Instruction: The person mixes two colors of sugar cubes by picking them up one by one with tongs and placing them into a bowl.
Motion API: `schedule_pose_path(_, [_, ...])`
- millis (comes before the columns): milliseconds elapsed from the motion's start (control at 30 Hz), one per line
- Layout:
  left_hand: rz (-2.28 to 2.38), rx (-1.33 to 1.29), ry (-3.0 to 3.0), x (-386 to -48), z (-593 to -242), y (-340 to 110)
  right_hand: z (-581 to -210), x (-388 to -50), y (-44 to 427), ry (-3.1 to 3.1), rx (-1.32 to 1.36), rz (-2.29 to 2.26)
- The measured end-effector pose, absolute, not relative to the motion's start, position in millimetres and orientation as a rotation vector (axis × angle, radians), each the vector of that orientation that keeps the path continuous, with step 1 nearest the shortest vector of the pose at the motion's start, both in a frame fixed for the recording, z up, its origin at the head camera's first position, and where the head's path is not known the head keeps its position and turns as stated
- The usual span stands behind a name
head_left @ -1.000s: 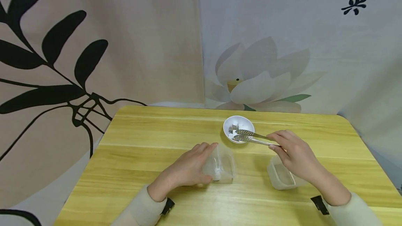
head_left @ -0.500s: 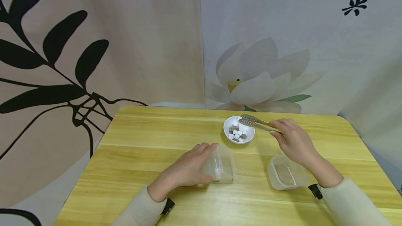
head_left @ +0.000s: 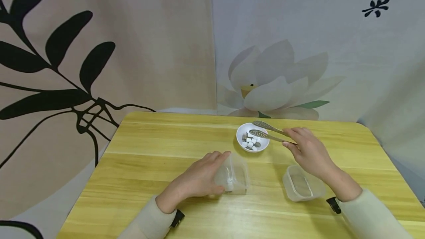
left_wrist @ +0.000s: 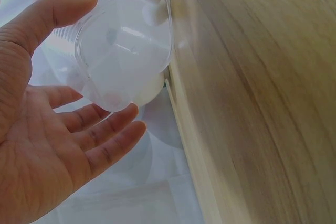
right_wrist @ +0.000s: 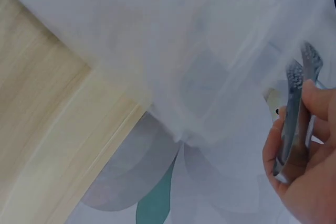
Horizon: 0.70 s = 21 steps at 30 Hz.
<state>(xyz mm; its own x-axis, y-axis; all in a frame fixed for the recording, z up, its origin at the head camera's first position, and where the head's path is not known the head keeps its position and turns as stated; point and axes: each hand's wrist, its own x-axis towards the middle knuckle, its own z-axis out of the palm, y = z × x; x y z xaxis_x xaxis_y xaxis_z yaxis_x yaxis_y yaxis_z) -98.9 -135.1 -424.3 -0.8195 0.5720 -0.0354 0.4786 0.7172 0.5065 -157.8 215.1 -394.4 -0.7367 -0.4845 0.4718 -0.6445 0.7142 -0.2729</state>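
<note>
My left hand grips a clear plastic container, with the thumb on one side and fingers on the other. Through its wall in the left wrist view show white lumps. My right hand holds metal tongs with perforated tips. These tips stand apart, hovering at the white bowl. Inside the bowl lie several small white and greyish-brown cubes. In the right wrist view the tongs lie between thumb and fingers.
A second translucent container stands on the wooden table, below my right hand. Its blurred wall fills much of the right wrist view. Behind the table's far edge hangs a printed curtain.
My right hand has lifted the tongs out of the cubes toward the bowl's far side, then lowered them slightly. Their tips have spread apart. My left hand and its container have stayed put.
</note>
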Motion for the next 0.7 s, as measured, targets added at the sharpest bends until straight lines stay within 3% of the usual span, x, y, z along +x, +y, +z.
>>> schedule_pose_path(700, [0.726,0.833,2.721,-97.5,-423.8,-135.8,-398.5,-130.8,222.2,-2.51,0.988,0.544])
